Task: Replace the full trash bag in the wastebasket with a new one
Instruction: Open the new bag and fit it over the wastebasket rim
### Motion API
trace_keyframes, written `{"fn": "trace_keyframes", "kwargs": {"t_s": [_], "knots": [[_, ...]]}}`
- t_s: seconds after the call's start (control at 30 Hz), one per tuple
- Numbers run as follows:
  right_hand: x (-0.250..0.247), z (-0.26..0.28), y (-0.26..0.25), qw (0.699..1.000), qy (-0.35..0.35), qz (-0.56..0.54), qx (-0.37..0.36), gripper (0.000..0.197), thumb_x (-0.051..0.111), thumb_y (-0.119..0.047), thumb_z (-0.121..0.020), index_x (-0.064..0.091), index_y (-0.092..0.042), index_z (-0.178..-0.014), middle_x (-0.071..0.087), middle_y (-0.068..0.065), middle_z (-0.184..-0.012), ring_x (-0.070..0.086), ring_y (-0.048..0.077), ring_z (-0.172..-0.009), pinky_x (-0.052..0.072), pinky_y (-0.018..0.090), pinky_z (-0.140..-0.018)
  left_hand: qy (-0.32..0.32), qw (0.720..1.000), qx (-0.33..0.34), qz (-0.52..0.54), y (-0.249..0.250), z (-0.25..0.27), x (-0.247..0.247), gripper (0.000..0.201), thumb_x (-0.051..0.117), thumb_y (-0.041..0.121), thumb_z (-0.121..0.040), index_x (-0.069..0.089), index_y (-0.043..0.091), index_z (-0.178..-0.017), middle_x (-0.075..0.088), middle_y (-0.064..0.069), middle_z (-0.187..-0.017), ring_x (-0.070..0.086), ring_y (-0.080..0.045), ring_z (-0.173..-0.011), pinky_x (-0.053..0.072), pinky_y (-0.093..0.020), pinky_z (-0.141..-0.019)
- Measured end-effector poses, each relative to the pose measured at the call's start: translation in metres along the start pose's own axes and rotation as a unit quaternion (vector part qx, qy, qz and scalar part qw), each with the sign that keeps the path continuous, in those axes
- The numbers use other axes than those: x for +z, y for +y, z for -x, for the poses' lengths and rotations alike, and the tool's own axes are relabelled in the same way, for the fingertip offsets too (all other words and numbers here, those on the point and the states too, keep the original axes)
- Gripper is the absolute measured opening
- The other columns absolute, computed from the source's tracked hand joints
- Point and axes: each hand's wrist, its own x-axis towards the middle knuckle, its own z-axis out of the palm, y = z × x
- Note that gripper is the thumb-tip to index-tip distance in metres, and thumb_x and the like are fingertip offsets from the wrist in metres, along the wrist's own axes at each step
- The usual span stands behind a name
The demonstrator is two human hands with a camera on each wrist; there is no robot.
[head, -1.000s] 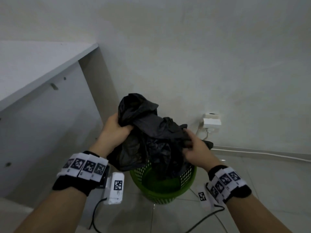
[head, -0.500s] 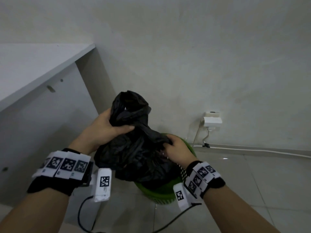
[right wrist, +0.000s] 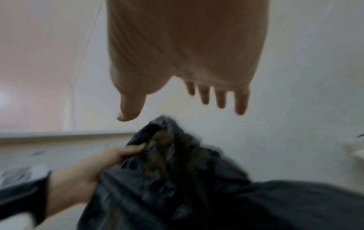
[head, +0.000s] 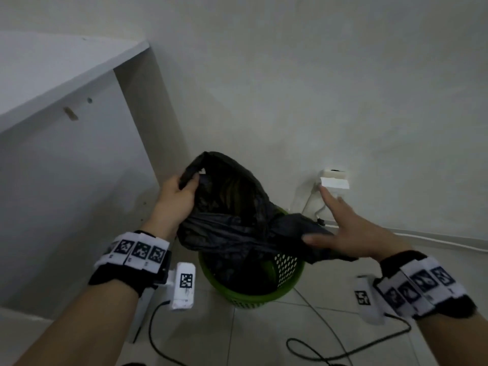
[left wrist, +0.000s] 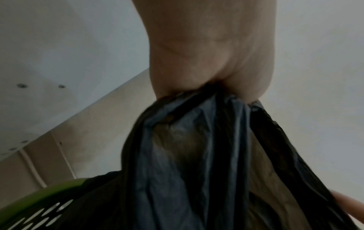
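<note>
- Two hands work over a green basket that stands on the tiled floor near a wall.
- Left hand: fingers and thumb curled round a gathered edge of the black bag, holding that edge raised above the basket rim; the left wrist view shows the plastic bunched in the fist and hanging down from it.
- Right hand: grip open, fingers straight and spread; in the head view the thumb lies against a fold of bag drawn out to the right, while the right wrist view shows fingers and thumb clear of the plastic, so firm contact cannot be told.
- Bag: lower part inside the basket, upper part lifted out and spread between the two hands; its mouth gapes toward the camera, and the contents are too dark to make out.
- Basket: round, with perforated side wall; bag plastic drapes over its right and far rim.
- Worktop: white slab at upper left, with a white side panel beneath it, just left of the basket.
- Wall socket: white, with a plug and cable, behind and right of the basket, just beyond the right fingertips in the head view.
- Black cables trail from both wristbands across the floor.
</note>
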Motion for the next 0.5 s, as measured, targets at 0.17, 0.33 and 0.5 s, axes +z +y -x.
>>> {"fn": "trace_keyframes", "kwargs": {"t_s": [0.17, 0.33, 0.5], "knots": [[0.079, -0.036, -0.060, 0.971, 0.178, -0.121, -0.103, 0.103, 0.081, -0.054, -0.070, 0.020, -0.028, -0.150, 0.040, 0.002, -0.153, 0.041, 0.016, -0.137, 0.037, 0.033, -0.110, -0.132, 0.991, -0.014, 0.019, 0.002, 0.012, 0.020, 0.025, 0.050, 0.020, -0.102, 0.067, 0.008, -0.115, 0.073, -0.008, -0.100, 0.069, -0.019, -0.093, 0.056, -0.026, -0.080], [0.059, -0.065, -0.006, 0.981, 0.155, -0.112, 0.040, 0.024, 0.057, 0.000, -0.079, 0.070, -0.014, -0.094, 0.067, 0.011, -0.084, 0.067, 0.031, -0.086, 0.050, 0.030, -0.073, -0.189, 0.944, -0.001, -0.272, -0.005, -0.002, -0.051, 0.008, 0.074, 0.023, -0.087, 0.071, 0.023, -0.095, 0.072, 0.000, -0.080, 0.066, -0.011, -0.077, 0.050, -0.021, -0.067], [0.036, -0.052, 0.039, 0.901, 0.083, -0.416, 0.089, 0.034, 0.045, 0.015, -0.086, 0.068, -0.011, -0.088, 0.067, 0.019, -0.080, 0.064, 0.030, -0.062, 0.059, 0.036, -0.053, -0.225, 0.927, -0.073, -0.290, -0.027, -0.004, -0.092, 0.032, 0.068, 0.041, -0.088, 0.068, 0.012, -0.075, 0.066, -0.012, -0.075, 0.062, -0.020, -0.072, 0.051, -0.029, -0.070]]}}
